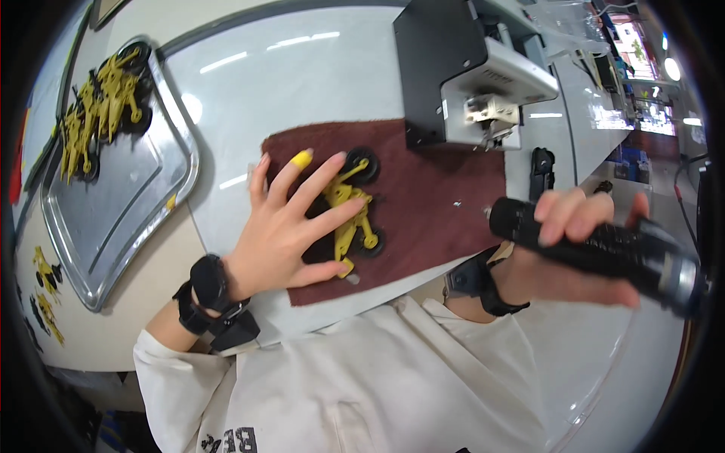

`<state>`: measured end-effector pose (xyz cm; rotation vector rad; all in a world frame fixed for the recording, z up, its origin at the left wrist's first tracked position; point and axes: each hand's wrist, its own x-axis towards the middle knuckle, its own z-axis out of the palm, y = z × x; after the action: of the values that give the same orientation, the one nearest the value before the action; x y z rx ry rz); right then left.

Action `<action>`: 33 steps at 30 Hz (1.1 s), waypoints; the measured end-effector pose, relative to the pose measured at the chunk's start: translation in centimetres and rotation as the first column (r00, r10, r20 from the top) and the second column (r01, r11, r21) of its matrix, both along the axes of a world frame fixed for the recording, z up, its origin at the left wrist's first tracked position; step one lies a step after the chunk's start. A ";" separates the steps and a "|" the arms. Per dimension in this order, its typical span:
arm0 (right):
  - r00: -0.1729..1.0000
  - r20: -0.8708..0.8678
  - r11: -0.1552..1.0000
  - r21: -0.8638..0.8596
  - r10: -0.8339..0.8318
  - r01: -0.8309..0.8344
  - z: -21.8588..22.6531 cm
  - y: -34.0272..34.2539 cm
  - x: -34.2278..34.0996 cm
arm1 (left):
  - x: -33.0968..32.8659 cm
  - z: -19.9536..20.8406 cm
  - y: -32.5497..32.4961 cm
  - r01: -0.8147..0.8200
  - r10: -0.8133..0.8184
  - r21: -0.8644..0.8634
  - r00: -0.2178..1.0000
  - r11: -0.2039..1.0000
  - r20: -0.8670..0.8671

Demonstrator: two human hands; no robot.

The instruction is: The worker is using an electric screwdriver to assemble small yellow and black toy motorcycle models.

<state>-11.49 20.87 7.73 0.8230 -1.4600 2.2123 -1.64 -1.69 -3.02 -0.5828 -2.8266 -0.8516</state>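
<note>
My left hand (283, 234) lies spread over a yellow toy frame with black wheels (353, 219), its index finger across the frame and its thumb by the lower end. Part of the toy is hidden under the palm and fingers. Beneath both is a dark red cloth (438, 196). A yellow wrap covers one of my left fingertips. At the right, my right hand (570, 249) is closed round a black cylindrical power screwdriver (604, 245), held off the cloth. Its silver collar (677, 281) points right, away from the toy.
Left of the cloth, a metal tray (136, 234) holds several similar yellow toys (106, 109). More small yellow and black parts (47, 302) lie at the far left. A black and grey machine (461, 83) stands behind the cloth, with a black object (541, 172) beside it.
</note>
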 end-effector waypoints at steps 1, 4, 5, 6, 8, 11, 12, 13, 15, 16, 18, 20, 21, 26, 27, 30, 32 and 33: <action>0.997 -0.021 0.997 0.001 0.074 -0.074 0.2 -0.4 1.3 | -0.2 0.2 0.2 0.027 -0.027 0.013 1.000 1.000 0.008; 0.950 -0.060 0.952 0.042 0.306 -0.304 -1.2 -2.7 3.5 | -0.6 0.0 0.3 0.060 -0.060 0.037 0.998 0.998 -0.008; 0.953 -0.031 0.952 0.055 0.302 -0.300 -1.9 -3.3 4.3 | -0.4 -0.1 0.2 0.049 -0.049 0.035 0.999 0.998 -0.001; 0.954 -0.003 0.951 0.073 0.300 -0.299 -2.3 -3.6 4.9 | -0.2 -0.2 0.3 0.060 -0.060 0.043 0.998 0.997 -0.002; 0.953 -0.003 0.950 0.084 0.303 -0.302 -3.0 -3.8 5.4 | -0.1 -0.3 0.2 0.058 -0.058 0.053 0.998 0.997 -0.002; 0.956 -0.028 0.953 0.083 0.294 -0.290 -3.3 -4.4 5.3 | 0.1 -0.5 0.0 0.074 -0.074 0.099 0.997 0.992 0.000; 0.960 -0.047 0.960 0.070 0.275 -0.271 -3.3 -4.7 5.3 | 0.1 -0.6 0.0 0.078 -0.079 0.109 0.997 0.991 0.000; 0.960 -0.049 0.960 0.072 0.275 -0.272 -3.2 -4.9 5.1 | 0.1 -0.6 -0.1 0.083 -0.084 0.119 0.996 0.989 0.000; 0.978 -0.028 0.976 0.070 0.208 -0.206 -3.0 -5.5 4.5 | 0.2 -0.7 -0.2 0.097 -0.097 0.131 0.995 0.987 -0.008; 0.979 -0.017 0.978 0.055 0.204 -0.203 -3.1 -5.6 4.2 | 0.2 -0.7 -0.2 0.110 -0.110 0.142 0.994 0.984 -0.014; 0.981 -0.013 0.980 0.037 0.194 -0.193 -3.3 -5.9 3.7 | 0.2 -0.6 -0.2 0.124 -0.121 0.148 0.992 0.981 -0.023; 0.980 -0.002 0.980 0.037 0.197 -0.197 -3.4 -6.0 3.4 | 0.3 -0.7 -0.1 0.135 -0.133 0.155 0.991 0.979 -0.029; 0.980 0.007 0.979 0.034 0.200 -0.200 -3.5 -6.0 3.2 | 0.2 -0.7 -0.1 0.135 -0.132 0.173 0.991 0.976 -0.033; 0.933 0.046 0.934 -0.006 0.357 -0.357 -5.3 -6.0 2.0 | -0.1 -1.0 -0.2 0.140 -0.136 0.203 0.990 0.969 -0.033; 0.942 0.072 0.944 -0.009 0.329 -0.329 -5.4 -6.2 2.0 | -0.1 -0.9 -0.2 0.146 -0.143 0.211 0.989 0.966 -0.030; 0.959 0.073 0.961 0.021 0.273 -0.275 -5.8 -6.6 1.7 | 0.0 -0.9 -0.3 0.147 -0.144 0.217 0.989 0.965 -0.026; 0.968 0.042 0.967 0.051 0.246 -0.248 -6.0 -6.8 1.6 | -0.1 -0.9 -0.3 0.142 -0.139 0.213 0.990 0.967 -0.030; 0.968 0.031 0.967 0.047 0.248 -0.249 -6.2 -6.8 1.6 | 0.0 -1.0 -0.3 0.142 -0.138 0.209 0.990 0.968 -0.034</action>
<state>-9.89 14.08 1.53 1.0506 -1.5019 2.3811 -1.65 -1.99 -3.99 -0.7601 -2.6557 -1.1471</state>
